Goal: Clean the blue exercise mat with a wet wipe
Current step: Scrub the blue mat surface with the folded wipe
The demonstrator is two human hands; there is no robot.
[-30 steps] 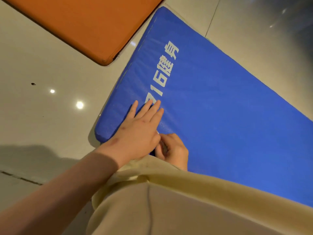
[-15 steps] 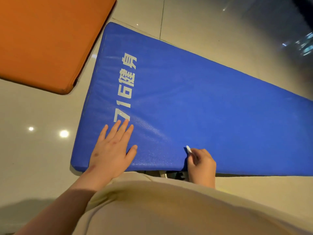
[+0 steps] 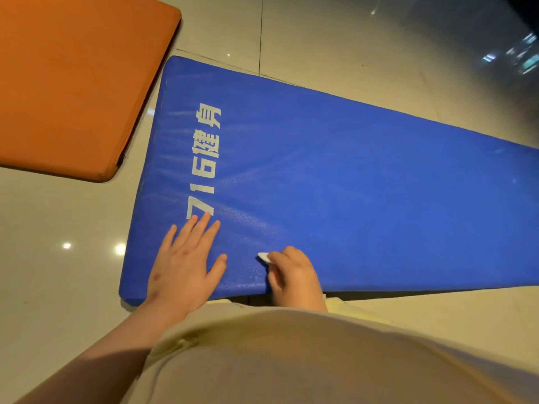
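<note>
The blue exercise mat (image 3: pixel 350 182) with white lettering lies on the tiled floor and runs off the right edge. My left hand (image 3: pixel 183 263) rests flat on the mat's near left corner, fingers straight and spread. To its right, my right hand (image 3: pixel 294 278) is curled at the mat's near edge and pinches a small white wet wipe (image 3: pixel 264 256), whose tip pokes out to the left and touches the mat surface. Most of the wipe is hidden inside the fist.
An orange mat (image 3: pixel 73 83) lies on the floor at the upper left, close to the blue mat's far corner. Glossy pale floor tiles (image 3: pixel 58 228) surround both mats. My beige clothing (image 3: pixel 291 360) fills the bottom of the view.
My right hand with the wipe has moved out from beside my left hand to the right along the mat's near edge. The view has swung, bringing more of the mat into sight.
</note>
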